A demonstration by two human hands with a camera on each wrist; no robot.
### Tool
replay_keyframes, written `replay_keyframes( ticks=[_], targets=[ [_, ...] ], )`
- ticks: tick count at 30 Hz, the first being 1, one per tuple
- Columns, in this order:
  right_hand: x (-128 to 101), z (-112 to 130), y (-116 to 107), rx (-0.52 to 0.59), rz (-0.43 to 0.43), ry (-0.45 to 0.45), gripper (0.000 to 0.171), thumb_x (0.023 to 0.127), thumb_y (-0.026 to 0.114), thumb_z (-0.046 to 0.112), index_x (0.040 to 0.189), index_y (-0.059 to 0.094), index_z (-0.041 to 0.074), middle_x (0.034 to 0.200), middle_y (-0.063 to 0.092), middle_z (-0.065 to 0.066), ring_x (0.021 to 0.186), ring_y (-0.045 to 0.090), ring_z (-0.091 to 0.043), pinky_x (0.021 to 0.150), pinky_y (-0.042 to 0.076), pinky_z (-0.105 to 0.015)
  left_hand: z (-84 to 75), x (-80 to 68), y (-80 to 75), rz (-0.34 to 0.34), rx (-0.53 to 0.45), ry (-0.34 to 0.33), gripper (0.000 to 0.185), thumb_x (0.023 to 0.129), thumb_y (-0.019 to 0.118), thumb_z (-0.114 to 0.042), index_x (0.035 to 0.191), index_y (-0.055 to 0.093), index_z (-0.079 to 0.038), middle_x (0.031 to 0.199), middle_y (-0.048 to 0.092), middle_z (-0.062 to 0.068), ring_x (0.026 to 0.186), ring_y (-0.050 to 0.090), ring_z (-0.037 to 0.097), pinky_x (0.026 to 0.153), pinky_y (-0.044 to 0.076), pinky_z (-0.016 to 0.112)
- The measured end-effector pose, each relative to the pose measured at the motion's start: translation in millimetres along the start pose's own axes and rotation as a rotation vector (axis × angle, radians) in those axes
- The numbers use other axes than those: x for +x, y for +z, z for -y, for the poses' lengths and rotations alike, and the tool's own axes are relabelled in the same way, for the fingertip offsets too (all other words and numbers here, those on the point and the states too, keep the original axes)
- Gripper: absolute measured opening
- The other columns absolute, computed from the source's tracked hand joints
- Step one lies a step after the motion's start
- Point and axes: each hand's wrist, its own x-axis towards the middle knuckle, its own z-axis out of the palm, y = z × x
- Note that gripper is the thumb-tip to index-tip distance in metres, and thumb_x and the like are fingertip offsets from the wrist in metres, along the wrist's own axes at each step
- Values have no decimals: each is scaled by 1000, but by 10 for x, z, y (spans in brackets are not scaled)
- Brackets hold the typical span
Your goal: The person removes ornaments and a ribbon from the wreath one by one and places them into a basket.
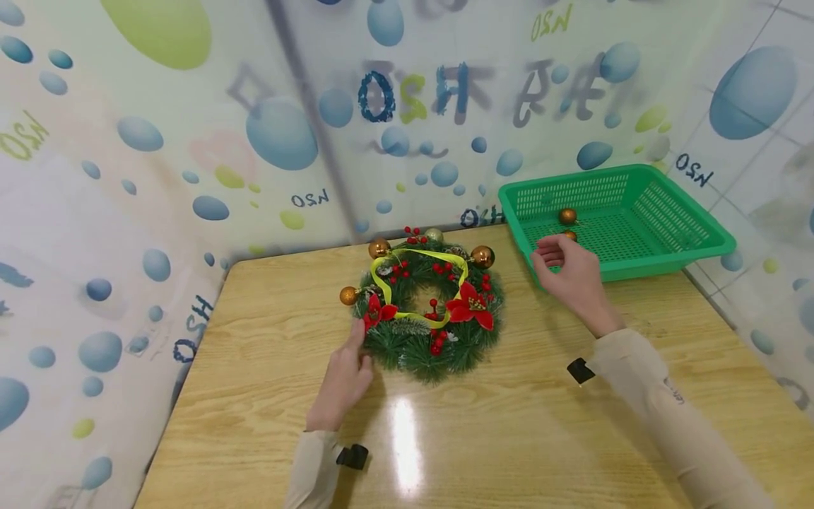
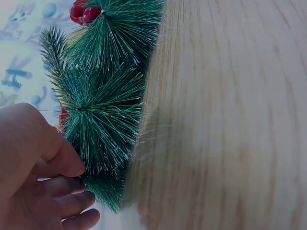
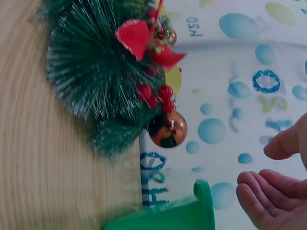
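A green Christmas wreath [image 1: 422, 353] lies on the wooden table, dressed with red berries, two red poinsettias [image 1: 470, 305], bronze and gold baubles [image 1: 482, 256] and a yellow ribbon [image 1: 380, 283] looped over it. At its left side my left hand [image 1: 343, 382] touches the outer needles, index finger stretched along the edge near the smaller poinsettia. The left wrist view shows that thumb and fingers [image 2: 72, 201] relaxed against the greenery. My right hand [image 1: 572, 276] hovers over the near left rim of a green basket [image 1: 661, 265], fingers loosely bent, thumb apart, holding nothing.
Inside the basket lie small orange-gold baubles [image 1: 568, 215], one partly hidden behind my right hand. The basket stands at the table's back right. A printed sheet [image 1: 394, 177] with blue and green dots hangs behind the table [image 1: 267, 353] and along both sides.
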Motion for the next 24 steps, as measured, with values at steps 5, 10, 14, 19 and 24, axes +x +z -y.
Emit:
replay_keyframes(
  ticks=[5, 10, 14, 19, 24],
  targets=[
    [-66, 77, 132, 17, 51, -3, 27, 98, 62, 13, 117, 65, -6, 104, 72, -20, 91, 69, -31, 80, 59, -38, 4, 7, -2, -4, 11, 6, 74, 96, 50, 0, 161, 15, 0, 168, 15, 20, 57, 44, 13, 58, 47, 23],
    [-136, 110, 310, 25, 96, -4, 25, 97, 61, 8, 116, 65, -7, 105, 72, -21, 92, 70, -32, 81, 61, -45, 17, -9, 17, -6, 20, -5, 75, 96, 51, 0, 161, 14, -1, 168, 15, 18, 85, 63, 27, 76, 57, 29],
    [-185, 130, 446, 53, 154, 30, 26, 96, 59, 6, 117, 65, -8, 106, 71, -23, 94, 70, -34, 83, 61, -47, 20, -40, 30, -10, 29, 2, 75, 95, 52, 2, 160, 16, 1, 167, 17, 20, 143, 44, 37, 91, 57, 38],
    [-238, 86, 562, 72, 224, 94, 32, 97, 57, 7, 123, 63, -10, 113, 69, -25, 101, 68, -37, 88, 59, -51, 9, -45, 32, -30, 29, 26, 73, 94, 52, 3, 159, 18, 3, 166, 18, 22, 121, 60, 38, 79, 56, 32],
    [-286, 10, 634, 73, 271, 131, 42, 97, 51, 7, 135, 57, -10, 128, 65, -28, 112, 65, -41, 95, 57, -53, 3, -40, 19, -43, 29, 62, 73, 93, 51, 3, 159, 18, 5, 166, 17, 24, 142, 44, 41, 104, 53, 43]
  ],
)
